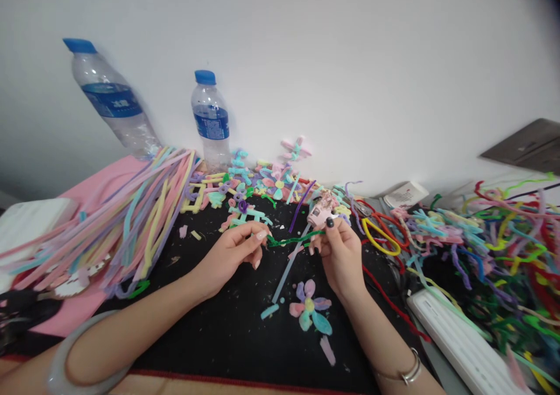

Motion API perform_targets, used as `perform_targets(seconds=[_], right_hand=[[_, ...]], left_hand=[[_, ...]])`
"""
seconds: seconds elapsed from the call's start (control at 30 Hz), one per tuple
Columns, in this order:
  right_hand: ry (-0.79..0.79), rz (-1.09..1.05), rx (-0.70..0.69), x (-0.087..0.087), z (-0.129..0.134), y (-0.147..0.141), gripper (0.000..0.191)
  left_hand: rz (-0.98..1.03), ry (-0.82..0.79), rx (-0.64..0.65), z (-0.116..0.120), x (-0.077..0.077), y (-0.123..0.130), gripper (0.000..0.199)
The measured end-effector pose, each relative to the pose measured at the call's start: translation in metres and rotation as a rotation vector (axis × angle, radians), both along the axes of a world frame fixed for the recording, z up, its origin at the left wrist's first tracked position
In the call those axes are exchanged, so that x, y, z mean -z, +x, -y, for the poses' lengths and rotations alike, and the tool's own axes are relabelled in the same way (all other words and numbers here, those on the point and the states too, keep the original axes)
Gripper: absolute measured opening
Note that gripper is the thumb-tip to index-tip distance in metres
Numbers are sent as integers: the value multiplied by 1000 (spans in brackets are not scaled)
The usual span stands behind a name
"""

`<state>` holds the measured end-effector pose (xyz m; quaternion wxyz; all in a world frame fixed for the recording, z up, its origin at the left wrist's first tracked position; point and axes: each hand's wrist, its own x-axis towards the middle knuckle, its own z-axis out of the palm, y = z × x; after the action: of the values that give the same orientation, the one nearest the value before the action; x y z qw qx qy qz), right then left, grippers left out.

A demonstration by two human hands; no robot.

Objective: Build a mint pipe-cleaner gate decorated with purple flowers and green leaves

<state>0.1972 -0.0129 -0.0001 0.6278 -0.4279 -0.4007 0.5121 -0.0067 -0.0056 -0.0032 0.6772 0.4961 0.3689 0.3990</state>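
Observation:
Between my two hands stretches a green pipe cleaner (pixel 291 241), bent and a little slack near its left end. My left hand (pixel 242 244) pinches one end between thumb and fingers. The other end is pinched by my right hand (pixel 341 252), thumb against index finger. Below them on the black mat lies a pipe-cleaner flower (pixel 310 306) with pink, purple and blue petals around a yellow centre. A pale blue-grey stick (pixel 286 271) lies slanted under the green strand, with a short turquoise piece (pixel 269 311) by its lower end.
Pastel pipe cleaners (pixel 149 220) are heaped at left on a pink sheet (pixel 105 176). Finished pipe-cleaner shapes (pixel 245 188) line the back by two water bottles (pixel 210 121). Tangled coloured pipe cleaners (pixel 490 272) and a white power strip (pixel 459 342) lie at right. The black mat (pixel 196 331) carries scraps.

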Motion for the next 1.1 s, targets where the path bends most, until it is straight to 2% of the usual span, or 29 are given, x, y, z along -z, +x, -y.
perform_targets(seconds=[0.1,0.17,0.23,0.37,0.5,0.6,0.8,1.1], right_hand=[[-16,-60,-167,-2,4,-8,24],[-37,-6,-271,-2,8,-12,26],[-60,99,-333,-2,11,-15,18],[-50,224,-291,-4,15,-17,19],[-35,209,-296,-6,16,-18,21],[-19,113,-302,-4,17,-20,21],[-70,-55,-316,-4,19,-22,23],[-132,-199,-391,-7,20,-24,25]], left_hand=[[-52,121,25,1,-1,2,21],[-70,180,63,2,-3,4,21],[-90,220,101,3,-5,4,21],[-182,272,178,4,-8,2,24],[-261,316,235,6,-9,1,26],[-187,257,223,7,-10,3,31],[-32,-16,300,7,-10,3,25],[39,-14,372,5,-10,2,25]])
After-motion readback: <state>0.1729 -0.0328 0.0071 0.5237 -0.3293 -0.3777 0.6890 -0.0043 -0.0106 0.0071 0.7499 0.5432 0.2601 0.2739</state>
